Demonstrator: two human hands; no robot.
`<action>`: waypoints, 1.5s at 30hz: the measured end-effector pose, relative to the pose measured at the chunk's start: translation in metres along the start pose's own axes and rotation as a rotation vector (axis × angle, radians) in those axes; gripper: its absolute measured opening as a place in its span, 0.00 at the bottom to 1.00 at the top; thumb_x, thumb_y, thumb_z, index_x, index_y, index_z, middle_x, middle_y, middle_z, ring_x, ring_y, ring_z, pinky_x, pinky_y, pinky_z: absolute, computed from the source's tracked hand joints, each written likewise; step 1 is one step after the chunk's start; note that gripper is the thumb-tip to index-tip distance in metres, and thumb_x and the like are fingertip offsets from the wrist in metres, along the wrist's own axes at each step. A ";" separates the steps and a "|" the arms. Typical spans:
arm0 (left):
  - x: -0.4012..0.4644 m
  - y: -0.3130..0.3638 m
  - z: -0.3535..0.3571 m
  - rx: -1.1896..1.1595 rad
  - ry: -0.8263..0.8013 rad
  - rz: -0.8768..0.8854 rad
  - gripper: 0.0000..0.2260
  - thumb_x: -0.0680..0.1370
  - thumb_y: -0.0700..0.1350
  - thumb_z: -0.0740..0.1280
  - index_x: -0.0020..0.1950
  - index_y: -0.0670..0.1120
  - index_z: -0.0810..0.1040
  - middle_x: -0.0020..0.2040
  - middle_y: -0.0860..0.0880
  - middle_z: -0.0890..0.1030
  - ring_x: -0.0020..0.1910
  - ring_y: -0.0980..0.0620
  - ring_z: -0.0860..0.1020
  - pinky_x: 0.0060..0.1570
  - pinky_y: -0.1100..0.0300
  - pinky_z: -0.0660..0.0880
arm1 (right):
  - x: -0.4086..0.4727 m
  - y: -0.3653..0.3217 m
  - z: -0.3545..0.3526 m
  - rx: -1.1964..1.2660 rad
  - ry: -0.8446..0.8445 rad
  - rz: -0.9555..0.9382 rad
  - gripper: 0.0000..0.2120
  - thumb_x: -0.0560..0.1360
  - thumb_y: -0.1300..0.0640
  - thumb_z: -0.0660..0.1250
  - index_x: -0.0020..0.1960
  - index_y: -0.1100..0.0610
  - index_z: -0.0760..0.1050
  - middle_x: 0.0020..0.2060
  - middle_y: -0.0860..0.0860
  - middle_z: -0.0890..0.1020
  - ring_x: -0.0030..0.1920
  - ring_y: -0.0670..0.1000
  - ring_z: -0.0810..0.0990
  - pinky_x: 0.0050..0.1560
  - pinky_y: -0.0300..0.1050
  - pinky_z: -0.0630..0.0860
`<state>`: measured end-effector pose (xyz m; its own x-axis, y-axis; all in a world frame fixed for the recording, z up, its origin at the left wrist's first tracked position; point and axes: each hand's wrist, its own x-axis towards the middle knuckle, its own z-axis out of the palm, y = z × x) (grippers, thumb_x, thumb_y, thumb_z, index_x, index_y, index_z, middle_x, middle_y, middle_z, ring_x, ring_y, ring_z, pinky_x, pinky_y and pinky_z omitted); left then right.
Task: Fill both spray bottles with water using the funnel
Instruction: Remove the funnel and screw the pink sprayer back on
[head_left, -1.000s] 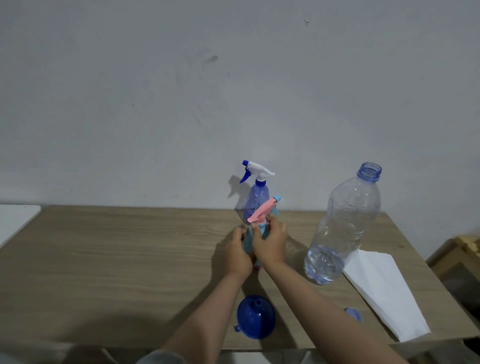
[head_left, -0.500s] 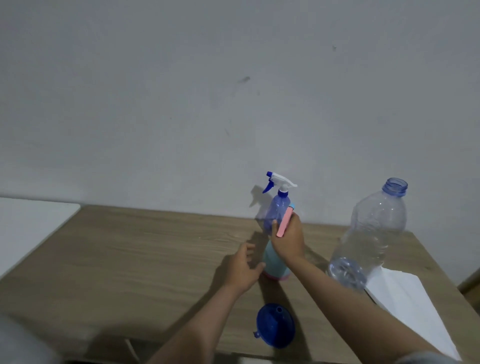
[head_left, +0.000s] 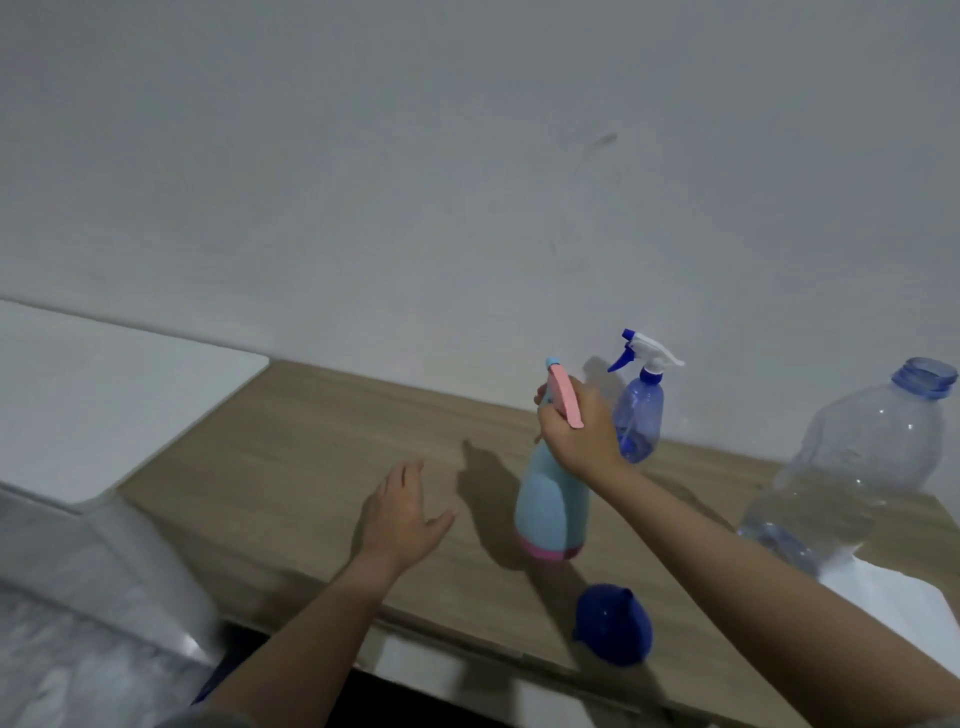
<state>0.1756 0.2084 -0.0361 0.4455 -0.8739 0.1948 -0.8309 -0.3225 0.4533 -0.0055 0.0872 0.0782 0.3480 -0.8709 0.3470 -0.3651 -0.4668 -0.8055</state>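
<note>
You see a pale blue spray bottle (head_left: 551, 506) with pink base and pink trigger upright mid-table; a translucent blue one (head_left: 638, 415) stands behind by the wall. The dark blue funnel (head_left: 614, 630) lies near the front edge.

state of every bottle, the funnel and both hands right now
light blue spray bottle: upright on table, pink spray head still on, gripped at the top
dark blue spray bottle: upright, spray head on
large water bottle: uncapped, some water at bottom
funnel: lying on table, unused
left hand: open, holding nothing
right hand: grips pink spray head
</note>
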 end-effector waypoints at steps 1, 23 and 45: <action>-0.004 -0.009 -0.005 0.036 0.006 -0.010 0.44 0.64 0.69 0.56 0.70 0.39 0.67 0.64 0.39 0.73 0.64 0.39 0.71 0.64 0.50 0.69 | -0.006 -0.004 0.008 0.024 -0.054 0.067 0.08 0.68 0.55 0.59 0.41 0.58 0.73 0.34 0.55 0.80 0.36 0.58 0.80 0.38 0.58 0.79; -0.110 -0.100 -0.013 0.245 -0.107 -0.209 0.49 0.65 0.74 0.57 0.74 0.40 0.59 0.72 0.40 0.66 0.73 0.42 0.62 0.71 0.46 0.61 | -0.121 0.010 0.099 -0.145 -0.553 0.424 0.08 0.66 0.57 0.60 0.29 0.56 0.67 0.28 0.51 0.73 0.31 0.53 0.72 0.29 0.44 0.63; -0.053 0.064 -0.044 -0.610 -0.117 0.021 0.40 0.66 0.65 0.71 0.73 0.57 0.58 0.67 0.57 0.71 0.64 0.60 0.72 0.58 0.65 0.74 | -0.011 -0.039 0.036 0.155 0.004 0.117 0.02 0.67 0.58 0.62 0.36 0.56 0.70 0.30 0.53 0.76 0.34 0.59 0.79 0.38 0.60 0.79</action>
<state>0.1134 0.2496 0.0211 0.3631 -0.9229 0.1281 -0.4836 -0.0692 0.8725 0.0359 0.1210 0.0886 0.3075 -0.9186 0.2482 -0.2655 -0.3333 -0.9047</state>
